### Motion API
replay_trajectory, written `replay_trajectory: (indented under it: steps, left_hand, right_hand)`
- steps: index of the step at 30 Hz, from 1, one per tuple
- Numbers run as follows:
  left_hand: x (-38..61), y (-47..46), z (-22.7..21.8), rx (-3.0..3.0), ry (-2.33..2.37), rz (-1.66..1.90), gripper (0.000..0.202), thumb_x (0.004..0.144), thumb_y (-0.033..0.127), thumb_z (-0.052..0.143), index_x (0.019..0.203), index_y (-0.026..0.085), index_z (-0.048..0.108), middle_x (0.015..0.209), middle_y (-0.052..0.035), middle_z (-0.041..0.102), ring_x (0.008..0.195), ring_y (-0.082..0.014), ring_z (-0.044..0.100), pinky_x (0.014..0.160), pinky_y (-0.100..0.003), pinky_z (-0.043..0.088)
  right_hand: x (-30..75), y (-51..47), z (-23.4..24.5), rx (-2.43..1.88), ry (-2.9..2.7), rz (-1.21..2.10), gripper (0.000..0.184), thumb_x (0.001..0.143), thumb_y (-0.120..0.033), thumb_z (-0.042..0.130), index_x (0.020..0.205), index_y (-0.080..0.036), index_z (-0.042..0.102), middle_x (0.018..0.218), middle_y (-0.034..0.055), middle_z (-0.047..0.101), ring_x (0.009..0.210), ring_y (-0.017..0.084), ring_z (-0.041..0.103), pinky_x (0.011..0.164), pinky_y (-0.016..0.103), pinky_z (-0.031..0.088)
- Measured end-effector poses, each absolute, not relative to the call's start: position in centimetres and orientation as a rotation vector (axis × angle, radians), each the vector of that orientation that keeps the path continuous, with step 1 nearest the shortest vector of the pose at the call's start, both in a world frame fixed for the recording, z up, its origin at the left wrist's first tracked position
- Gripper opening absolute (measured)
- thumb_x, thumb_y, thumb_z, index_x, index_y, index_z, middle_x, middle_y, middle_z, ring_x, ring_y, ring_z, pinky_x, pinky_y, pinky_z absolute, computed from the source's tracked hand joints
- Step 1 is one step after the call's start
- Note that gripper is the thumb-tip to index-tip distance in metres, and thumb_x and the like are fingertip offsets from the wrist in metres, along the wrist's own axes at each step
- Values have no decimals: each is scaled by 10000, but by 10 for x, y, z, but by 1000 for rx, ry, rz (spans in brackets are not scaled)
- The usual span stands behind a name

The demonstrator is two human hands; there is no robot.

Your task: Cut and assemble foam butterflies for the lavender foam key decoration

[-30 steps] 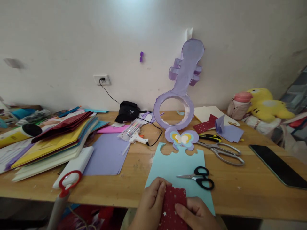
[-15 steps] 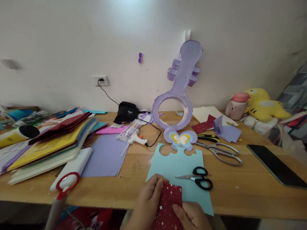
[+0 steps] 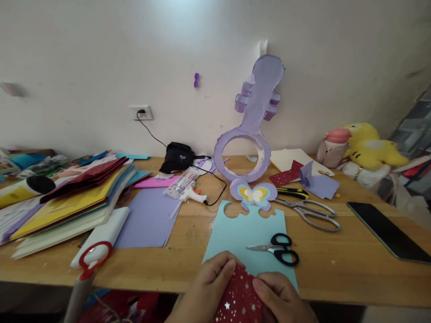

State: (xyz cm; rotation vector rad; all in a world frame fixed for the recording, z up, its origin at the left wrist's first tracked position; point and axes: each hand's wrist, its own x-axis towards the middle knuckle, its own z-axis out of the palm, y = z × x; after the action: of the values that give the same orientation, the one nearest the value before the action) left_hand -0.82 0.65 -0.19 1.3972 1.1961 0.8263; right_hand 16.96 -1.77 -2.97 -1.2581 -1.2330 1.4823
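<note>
Both hands grip a dark red paper (image 3: 239,298) printed with metallic stars, at the table's front edge. My left hand (image 3: 215,280) pinches its upper left corner between thumb and fingers. On the opposite side, my right hand (image 3: 281,294) is closed on the paper's upper right edge. The lower part of the paper runs out of view. Just beyond lies a light blue sheet (image 3: 232,237) with curved cut-outs along its far edge. Small black-handled scissors (image 3: 278,249) rest on that sheet. A layered paper butterfly (image 3: 253,195) touches its far side.
A purple ring-based paper shape (image 3: 259,103) leans on the wall. Large metal scissors (image 3: 313,213), a yellow-black cutter (image 3: 291,193) and a phone (image 3: 387,231) lie to the right. Leftward are a white glue gun (image 3: 193,194), purple sheets (image 3: 144,220) and stacked coloured paper (image 3: 81,197).
My right hand has shifted up to the paper's upper right edge. The red paper has tilted and bent a little, and its top edge sits slightly lower.
</note>
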Motion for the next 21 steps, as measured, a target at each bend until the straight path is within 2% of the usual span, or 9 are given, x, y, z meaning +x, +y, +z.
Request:
replay_trajectory:
  steps: [2, 4, 6, 9, 12, 15, 17, 19, 21]
  left_hand:
    - [-11, 8, -5, 1367, 1202, 916, 371, 920, 525, 478, 1032, 230, 673, 1001, -54, 694, 984, -216, 613, 921, -318, 452]
    - [-18, 9, -8, 1456, 1130, 1004, 336, 941, 476, 482, 1105, 252, 671, 1178, -80, 660, 1144, -228, 571, 1002, -339, 420]
    - [-28, 11, -6, 1613, 968, 987, 299, 959, 421, 480, 1035, 252, 714, 1279, -102, 611, 1221, -240, 535, 1020, -352, 418]
    - [-42, 14, 3, 1696, 805, 815, 249, 958, 343, 507, 1002, 274, 742, 1335, -105, 570, 1153, -231, 583, 962, -355, 464]
    - [-48, 15, 12, 1628, 792, 732, 144, 850, 313, 688, 976, 282, 749, 1387, -94, 517, 1102, -230, 603, 949, -365, 471]
    - [-39, 15, 12, 1479, 828, 794, 210, 717, 389, 810, 763, 211, 710, 1402, -101, 500, 1165, -273, 558, 974, -387, 444]
    - [-25, 14, 5, 1317, 880, 903, 373, 684, 505, 803, 670, 183, 616, 1299, -112, 567, 1125, -277, 561, 925, -375, 456]
    - [-9, 12, -3, 1143, 981, 1014, 487, 683, 614, 753, 645, 188, 521, 984, -74, 638, 890, -212, 585, 784, -314, 471]
    - [4, 10, -10, 1051, 1098, 1098, 557, 682, 701, 694, 631, 203, 451, 687, 15, 510, 653, -138, 465, 636, -251, 416]
  right_hand:
    - [174, -13, -27, -1241, -1206, 1458, 630, 748, -787, 553, 516, -210, 455, 428, -53, 370, 415, 97, 316, 397, 223, 254]
    - [177, -9, -25, -1256, -1134, 1406, 638, 737, -806, 550, 530, -211, 447, 434, -55, 368, 410, 93, 313, 399, 223, 250]
    - [178, -6, -24, -1278, -1064, 1363, 636, 702, -821, 570, 547, -211, 476, 448, -50, 391, 415, 102, 344, 405, 229, 280]
    - [179, -3, -27, -1286, -1038, 1346, 633, 680, -826, 584, 566, -207, 518, 460, -46, 402, 422, 112, 362, 407, 236, 304]
    - [180, -2, -34, -1288, -1092, 1304, 623, 714, -810, 566, 573, -207, 500, 474, -55, 370, 427, 102, 327, 410, 231, 291]
    - [179, -5, -37, -1262, -1237, 1248, 615, 786, -778, 512, 552, -213, 453, 489, -44, 387, 449, 107, 349, 429, 231, 310]
    - [175, -10, -33, -1255, -1335, 1219, 609, 832, -752, 470, 545, -216, 460, 498, -25, 428, 473, 124, 407, 464, 237, 355]
    - [171, -16, -27, -1263, -1419, 1180, 586, 861, -717, 458, 558, -218, 513, 521, -1, 495, 510, 149, 477, 520, 248, 408]
    - [167, -21, -22, -1279, -1472, 1119, 542, 870, -671, 483, 577, -224, 573, 565, 23, 568, 567, 176, 540, 598, 260, 453]
